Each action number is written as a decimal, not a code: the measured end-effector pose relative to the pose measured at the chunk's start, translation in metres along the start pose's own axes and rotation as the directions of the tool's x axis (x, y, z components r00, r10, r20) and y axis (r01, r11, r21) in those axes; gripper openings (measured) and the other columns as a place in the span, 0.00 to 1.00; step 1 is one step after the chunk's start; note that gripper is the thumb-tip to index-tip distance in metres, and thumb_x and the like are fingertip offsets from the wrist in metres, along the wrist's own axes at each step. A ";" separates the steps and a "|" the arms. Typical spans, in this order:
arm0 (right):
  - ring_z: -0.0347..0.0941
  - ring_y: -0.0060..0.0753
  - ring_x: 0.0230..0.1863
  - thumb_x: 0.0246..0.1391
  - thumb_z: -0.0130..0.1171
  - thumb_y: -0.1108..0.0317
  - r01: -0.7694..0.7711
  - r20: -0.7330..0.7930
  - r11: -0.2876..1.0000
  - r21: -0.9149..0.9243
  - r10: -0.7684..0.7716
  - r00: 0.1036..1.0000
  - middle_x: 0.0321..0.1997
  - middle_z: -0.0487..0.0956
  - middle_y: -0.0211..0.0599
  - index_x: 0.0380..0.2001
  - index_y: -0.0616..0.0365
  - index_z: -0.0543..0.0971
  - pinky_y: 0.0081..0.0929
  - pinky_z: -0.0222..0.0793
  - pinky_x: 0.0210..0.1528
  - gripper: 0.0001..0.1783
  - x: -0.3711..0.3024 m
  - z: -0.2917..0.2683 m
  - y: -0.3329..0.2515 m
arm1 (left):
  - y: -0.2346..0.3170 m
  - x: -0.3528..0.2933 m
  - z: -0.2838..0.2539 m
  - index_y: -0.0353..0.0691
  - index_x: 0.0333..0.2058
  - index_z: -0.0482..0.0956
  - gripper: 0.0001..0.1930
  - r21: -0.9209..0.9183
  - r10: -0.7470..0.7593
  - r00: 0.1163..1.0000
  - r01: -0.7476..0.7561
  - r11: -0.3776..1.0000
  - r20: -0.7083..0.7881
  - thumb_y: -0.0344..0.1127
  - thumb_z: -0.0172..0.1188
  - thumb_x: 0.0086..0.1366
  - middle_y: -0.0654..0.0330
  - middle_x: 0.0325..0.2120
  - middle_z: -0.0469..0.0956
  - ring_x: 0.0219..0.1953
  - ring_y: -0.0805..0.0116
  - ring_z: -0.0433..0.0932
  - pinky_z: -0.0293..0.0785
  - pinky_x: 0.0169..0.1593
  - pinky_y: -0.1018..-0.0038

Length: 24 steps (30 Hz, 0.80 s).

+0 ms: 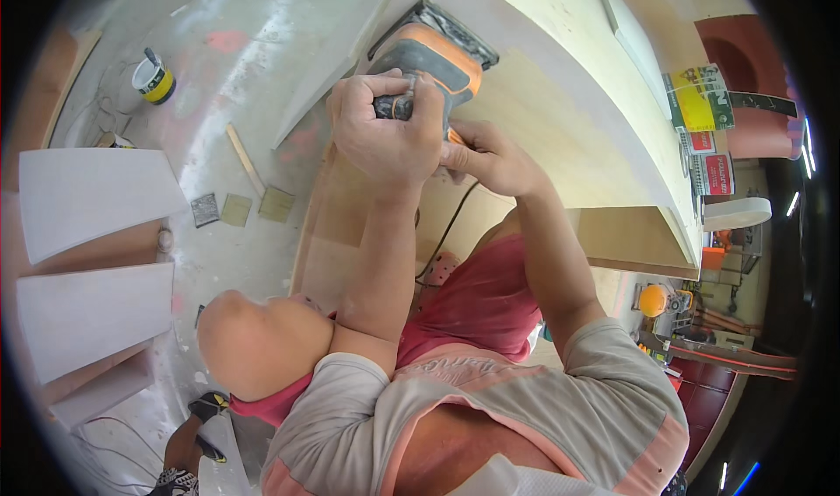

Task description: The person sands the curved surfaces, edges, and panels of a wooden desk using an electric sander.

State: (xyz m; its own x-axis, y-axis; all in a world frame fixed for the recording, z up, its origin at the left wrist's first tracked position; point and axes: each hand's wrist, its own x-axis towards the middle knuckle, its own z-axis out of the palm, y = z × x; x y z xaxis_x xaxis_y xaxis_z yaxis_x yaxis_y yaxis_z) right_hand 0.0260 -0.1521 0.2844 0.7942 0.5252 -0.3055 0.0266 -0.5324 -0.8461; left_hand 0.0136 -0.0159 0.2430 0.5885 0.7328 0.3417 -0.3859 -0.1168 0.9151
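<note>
Right now we have both hands on an orange and grey palm sander [433, 54] that sits flat on the pale plywood panel [560, 137] in front of us. Our left hand [385, 133] is wrapped fully closed over the sander's dark top knob, and that grip looks firm, fingers curled tight with no gap showing. Our right hand [490, 159] is tucked in just behind and below it, fingers bent against the rear of the body where the black cord [446, 229] leaves; whether it truly clasps the housing or only steadies it we cannot tell, since the left hand hides the contact.

To sand well here, we judge that the pad should stay flat on the panel, not tipped onto an edge, since a tilted pad would likely gouge the surface. We let the weight of the tool do the work and press only lightly through the knob. We move it slowly in overlapping passes. The cord hangs down toward our red shorts [477, 308], so we keep it behind the tool and clear of the pad's path. Near the panel's edge we ease off so the corner is not rounded over.
</note>
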 end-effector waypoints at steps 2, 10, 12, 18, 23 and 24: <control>0.71 0.26 0.30 0.51 0.62 0.54 -0.034 0.126 0.997 0.064 0.025 0.992 0.27 0.75 0.31 0.36 0.64 0.77 0.26 0.68 0.34 0.22 0.004 0.006 0.008 | -0.005 0.002 -0.004 0.40 0.22 0.73 0.10 0.008 0.165 0.985 -0.166 0.986 0.058 0.33 0.67 0.44 0.58 0.24 0.75 0.31 0.62 0.74 0.71 0.36 0.67; 0.71 0.30 0.47 0.43 0.64 0.68 0.452 -0.482 0.808 0.378 -0.244 0.841 0.44 0.75 0.37 0.47 0.61 0.72 0.28 0.67 0.52 0.25 0.039 0.084 0.052 | -0.014 -0.006 -0.006 0.39 0.34 0.73 0.22 0.111 0.461 0.872 -0.481 0.870 0.165 0.38 0.71 0.39 0.56 0.31 0.74 0.39 0.59 0.71 0.70 0.40 0.67; 0.71 0.30 0.48 0.43 0.65 0.68 0.377 -0.355 0.829 0.414 -0.234 0.905 0.45 0.75 0.37 0.48 0.60 0.71 0.29 0.67 0.52 0.26 0.041 0.081 0.059 | -0.002 -0.006 -0.007 0.38 0.38 0.71 0.28 0.092 0.381 0.895 -0.410 0.907 0.232 0.39 0.73 0.38 0.55 0.32 0.73 0.41 0.59 0.70 0.70 0.42 0.66; 0.72 0.30 0.48 0.43 0.65 0.68 0.400 -0.301 0.763 0.507 -0.279 0.912 0.46 0.75 0.36 0.48 0.60 0.71 0.29 0.67 0.52 0.26 0.046 0.095 0.038 | 0.026 0.004 -0.032 0.36 0.46 0.65 0.40 0.401 0.087 0.912 -0.260 0.878 0.400 0.43 0.76 0.34 0.50 0.36 0.70 0.39 0.53 0.71 0.72 0.42 0.62; 0.72 0.29 0.48 0.44 0.64 0.68 0.416 -0.307 0.736 0.534 -0.290 0.907 0.46 0.75 0.36 0.49 0.60 0.71 0.29 0.68 0.52 0.26 0.050 0.111 0.027 | -0.006 0.005 -0.041 0.32 0.43 0.66 0.39 0.468 -0.090 0.946 -0.070 0.881 0.311 0.43 0.77 0.34 0.48 0.35 0.69 0.37 0.52 0.73 0.72 0.41 0.61; 0.72 0.29 0.48 0.44 0.64 0.68 0.417 -0.308 0.732 0.539 -0.289 0.906 0.46 0.76 0.36 0.49 0.60 0.71 0.29 0.68 0.52 0.26 0.052 0.110 0.026 | -0.010 0.005 -0.040 0.32 0.42 0.66 0.38 0.410 -0.041 0.952 -0.091 0.908 0.303 0.42 0.76 0.34 0.49 0.35 0.70 0.37 0.54 0.73 0.72 0.40 0.62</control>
State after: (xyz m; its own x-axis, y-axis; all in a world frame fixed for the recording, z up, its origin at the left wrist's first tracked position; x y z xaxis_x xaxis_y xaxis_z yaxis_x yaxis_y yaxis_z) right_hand 0.0007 -0.0657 0.1983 0.8992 0.4255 0.1022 0.0233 0.1866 -0.9822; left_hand -0.0087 0.0156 0.2271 0.7916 0.4989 0.3527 -0.1131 -0.4476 0.8870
